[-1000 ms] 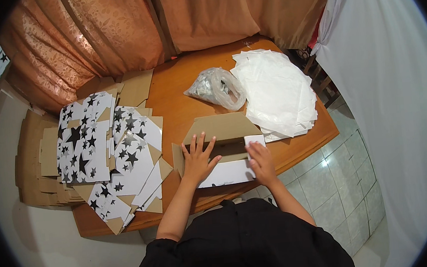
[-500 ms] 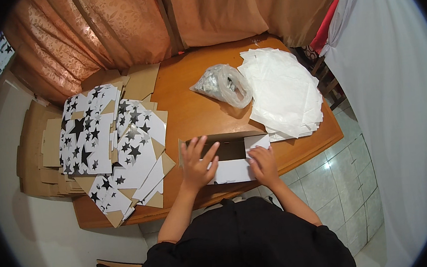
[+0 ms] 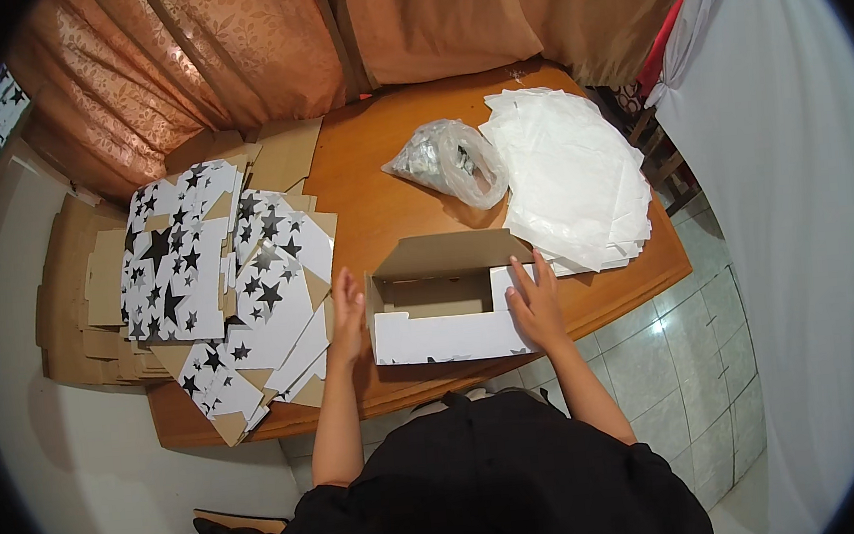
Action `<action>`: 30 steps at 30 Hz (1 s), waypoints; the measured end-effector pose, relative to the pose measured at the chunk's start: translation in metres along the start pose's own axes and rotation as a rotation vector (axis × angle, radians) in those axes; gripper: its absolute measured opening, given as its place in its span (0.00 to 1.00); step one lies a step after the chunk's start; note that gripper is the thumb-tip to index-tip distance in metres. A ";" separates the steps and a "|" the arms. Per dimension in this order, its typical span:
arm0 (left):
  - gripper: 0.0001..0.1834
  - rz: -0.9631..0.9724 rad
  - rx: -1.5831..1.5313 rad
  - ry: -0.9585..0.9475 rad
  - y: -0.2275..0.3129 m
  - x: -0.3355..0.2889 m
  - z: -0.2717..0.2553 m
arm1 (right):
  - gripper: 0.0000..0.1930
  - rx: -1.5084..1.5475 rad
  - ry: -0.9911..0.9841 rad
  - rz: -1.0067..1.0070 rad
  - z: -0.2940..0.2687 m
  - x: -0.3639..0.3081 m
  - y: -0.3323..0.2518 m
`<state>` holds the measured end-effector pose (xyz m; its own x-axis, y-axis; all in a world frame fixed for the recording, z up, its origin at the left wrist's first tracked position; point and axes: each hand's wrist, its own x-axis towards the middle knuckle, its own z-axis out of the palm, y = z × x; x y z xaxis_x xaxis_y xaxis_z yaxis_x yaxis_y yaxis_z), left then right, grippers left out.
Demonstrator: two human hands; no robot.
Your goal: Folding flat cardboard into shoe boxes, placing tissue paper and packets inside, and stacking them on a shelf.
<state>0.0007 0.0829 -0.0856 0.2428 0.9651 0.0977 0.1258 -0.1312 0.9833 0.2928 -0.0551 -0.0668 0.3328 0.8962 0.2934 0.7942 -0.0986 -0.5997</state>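
A cardboard box (image 3: 442, 336), white outside and brown inside, stands at the table's near edge. Its back flap is raised, and part of its inside shows. Just off the box's left end is my left hand (image 3: 348, 318), fingers extended upward and holding nothing. My right hand (image 3: 537, 303) rests on the white panel at the box's right end, its fingers stretched out and apart. Black and grey star print shows along the bottom of the box's front.
Flat star-printed cardboard pieces (image 3: 269, 299) lie piled on the left of the wooden table (image 3: 369, 161). A clear plastic bag (image 3: 451, 165) with silvery contents sits toward the back, beside a stack of white sheets (image 3: 570, 175). Curtains (image 3: 230, 52) hang behind.
My left hand has moved left off the box's top to beside its left end. The back flap now stands up more, and my right hand has shifted slightly up and right.
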 end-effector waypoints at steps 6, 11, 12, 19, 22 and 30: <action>0.48 -0.131 0.373 -0.113 0.009 -0.018 0.038 | 0.24 0.007 -0.056 0.026 0.000 0.001 0.003; 0.50 -0.116 0.520 -0.042 0.022 -0.016 0.044 | 0.27 0.092 0.007 0.000 0.000 0.001 0.002; 0.50 -0.102 0.557 -0.045 0.025 -0.016 0.045 | 0.27 0.091 0.007 -0.001 0.001 0.001 0.002; 0.45 -0.026 0.466 -0.019 0.002 -0.013 0.035 | 0.18 0.304 0.098 0.018 0.004 -0.003 0.012; 0.46 -0.116 0.333 -0.036 0.009 -0.006 0.036 | 0.11 0.324 0.074 0.060 0.005 -0.005 0.017; 0.50 -0.147 0.608 0.010 0.036 -0.014 0.050 | 0.36 -0.051 -0.048 0.129 -0.014 0.003 -0.024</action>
<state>0.0497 0.0531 -0.0594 0.1731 0.9845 -0.0273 0.6830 -0.1000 0.7235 0.2820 -0.0565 -0.0412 0.4097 0.8944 0.1795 0.7719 -0.2351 -0.5908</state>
